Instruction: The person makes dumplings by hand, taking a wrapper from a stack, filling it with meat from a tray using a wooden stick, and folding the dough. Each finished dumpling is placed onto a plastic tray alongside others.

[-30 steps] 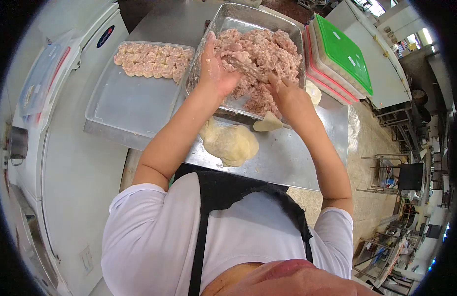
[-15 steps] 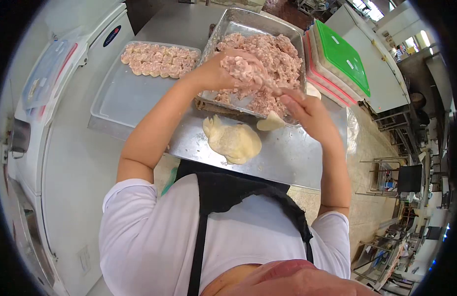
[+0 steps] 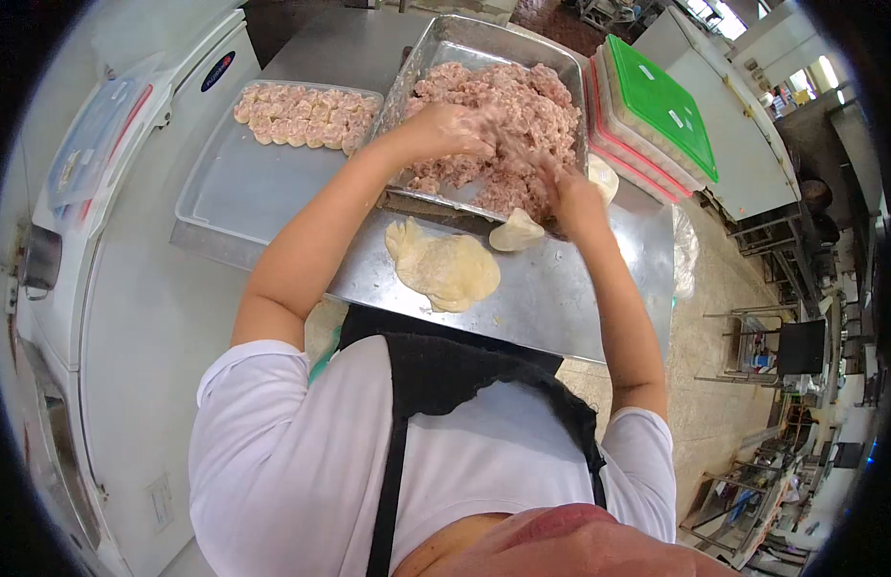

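A deep metal pan (image 3: pixel 414 72) holds a large heap of pink ground meat (image 3: pixel 522 101). Over the left part of the heap is my left hand (image 3: pixel 445 133), its fingers curved toward the meat and smeared by motion. My right hand (image 3: pixel 575 202) reaches in at the pan's near right edge, closed around a thin tool whose far end is blurred against the meat. On the metal table below the pan lies a floury stack of pale dough wrappers (image 3: pixel 445 269). A single wrapper (image 3: pixel 516 232) rests against the pan's near edge, and another pale round (image 3: pixel 604 179) sits to the right.
Rows of meat-topped dumplings (image 3: pixel 306 115) fill the far end of a translucent tray (image 3: pixel 248 197) at left. Stacked containers with a green lid (image 3: pixel 662 106) stand right of the pan. A white appliance (image 3: pixel 166 269) borders the left side; the metal table's edge (image 3: pixel 522 341) runs before my apron.
My left hand no longer shows the clump of meat it cupped and is now lower over the heap. My right hand has moved left, its tool now down at the meat.
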A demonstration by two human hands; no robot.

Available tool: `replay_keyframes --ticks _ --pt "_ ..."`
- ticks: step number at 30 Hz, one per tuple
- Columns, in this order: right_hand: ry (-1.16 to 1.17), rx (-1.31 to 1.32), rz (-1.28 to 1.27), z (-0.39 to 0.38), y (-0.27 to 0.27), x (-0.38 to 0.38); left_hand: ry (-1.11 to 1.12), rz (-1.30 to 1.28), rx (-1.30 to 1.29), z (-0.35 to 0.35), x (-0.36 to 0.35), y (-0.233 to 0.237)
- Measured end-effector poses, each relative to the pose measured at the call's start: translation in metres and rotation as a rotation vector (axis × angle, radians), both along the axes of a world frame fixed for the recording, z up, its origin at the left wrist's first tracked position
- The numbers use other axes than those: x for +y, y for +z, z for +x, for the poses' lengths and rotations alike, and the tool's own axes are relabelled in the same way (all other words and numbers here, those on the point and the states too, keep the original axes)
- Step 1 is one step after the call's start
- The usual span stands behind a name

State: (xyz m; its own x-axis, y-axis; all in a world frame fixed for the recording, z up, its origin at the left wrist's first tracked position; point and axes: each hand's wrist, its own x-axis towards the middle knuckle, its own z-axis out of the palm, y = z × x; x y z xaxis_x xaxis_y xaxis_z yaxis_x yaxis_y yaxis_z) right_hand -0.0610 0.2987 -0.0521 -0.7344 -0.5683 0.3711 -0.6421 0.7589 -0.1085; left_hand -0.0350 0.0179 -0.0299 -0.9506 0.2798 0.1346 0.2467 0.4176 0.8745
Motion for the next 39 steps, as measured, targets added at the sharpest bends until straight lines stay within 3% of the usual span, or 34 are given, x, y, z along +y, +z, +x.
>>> replay_keyframes --ticks 2,3,5,6,7,8,9,11,12,14,15,16,17,19,20,23,27,29,30,32,33,35,36,38,39 --pt "-0.086 -0.062 0.106 -0.002 0.021 0.015 0.266 -0.204 0.202 0.016 -0.002 0.0" --pt "-0.181 -0.132 0.215 0.002 0.035 0.018 0.262 -0.209 0.205 0.022 -0.006 0.013" --pt "-0.153 -0.21 0.085 0.012 0.058 0.022 -0.067 0.069 -0.267 0.033 -0.013 0.046" --pt "-0.123 -0.281 -0.044 0.017 0.07 0.023 -0.072 0.069 -0.264 0.03 -0.015 0.042" --pt "-0.127 -0.278 -0.042 0.027 0.082 0.02 -0.047 0.037 0.132 0.026 -0.016 0.034" --pt "-0.046 -0.406 -0.197 0.04 0.091 0.011 -0.016 0.005 0.525 0.024 -0.017 0.029" --pt "0.037 -0.536 -0.355 0.047 0.094 0.001 -0.016 0.007 0.523 0.022 -0.016 0.031" --pt "0.091 -0.583 -0.349 0.05 0.07 -0.025 -0.27 0.005 0.285 0.018 -0.012 0.04" --pt "0.144 -0.629 -0.344 0.049 0.058 -0.031 -0.272 0.008 0.278 0.017 -0.015 0.039" --pt "0.196 -0.57 -0.265 0.026 0.053 -0.026 -0.196 -0.268 0.315 0.015 -0.022 0.038" --pt "0.251 -0.508 -0.19 0.022 0.06 -0.03 -0.189 -0.264 0.315 0.015 -0.023 0.035" --pt "0.249 -0.309 -0.093 0.022 0.067 -0.032 -0.11 -0.213 0.197 0.016 -0.022 0.029" --pt "0.255 -0.309 -0.09 0.026 0.073 -0.036 -0.032 -0.162 0.082 0.015 -0.022 0.023" --pt "0.038 0.078 0.135 0.044 0.083 -0.051 -0.001 -0.053 0.019 0.007 -0.028 0.009" --pt "0.058 0.189 0.122 0.049 0.081 -0.053 0.02 0.055 -0.047 0.001 -0.031 0.0" --pt "0.012 0.126 -0.03 0.052 0.076 -0.055 0.028 0.274 -0.009 -0.02 -0.047 -0.042" --pt "0.023 -0.07 -0.225 0.043 0.088 -0.037 0.14 0.072 -0.159 0.003 -0.046 -0.003" --pt "0.087 -0.252 -0.413 0.047 0.103 -0.03 -0.046 0.106 0.125 0.007 -0.043 -0.005" --pt "0.006 -0.343 -0.344 0.053 0.119 -0.029 -0.048 0.106 0.125 0.015 -0.037 0.002" --pt "0.022 -0.395 -0.364 0.054 0.127 -0.02 0.028 0.118 0.506 0.033 -0.023 0.03" --pt "0.04 -0.449 -0.383 0.054 0.128 -0.016 0.027 0.118 0.505 0.035 -0.021 0.037" --pt "0.164 -0.423 -0.317 0.055 0.11 -0.026 -0.038 0.039 0.116 0.039 -0.018 0.045" --pt "0.285 -0.397 -0.25 0.054 0.098 -0.028 -0.042 0.034 0.114 0.034 -0.019 0.04" --pt "0.295 -0.425 -0.223 0.04 0.078 -0.02 -0.224 -0.077 0.4 0.018 -0.021 0.022" --pt "0.312 -0.452 -0.192 0.034 0.079 -0.02 -0.225 -0.079 0.402 0.019 -0.018 0.022"
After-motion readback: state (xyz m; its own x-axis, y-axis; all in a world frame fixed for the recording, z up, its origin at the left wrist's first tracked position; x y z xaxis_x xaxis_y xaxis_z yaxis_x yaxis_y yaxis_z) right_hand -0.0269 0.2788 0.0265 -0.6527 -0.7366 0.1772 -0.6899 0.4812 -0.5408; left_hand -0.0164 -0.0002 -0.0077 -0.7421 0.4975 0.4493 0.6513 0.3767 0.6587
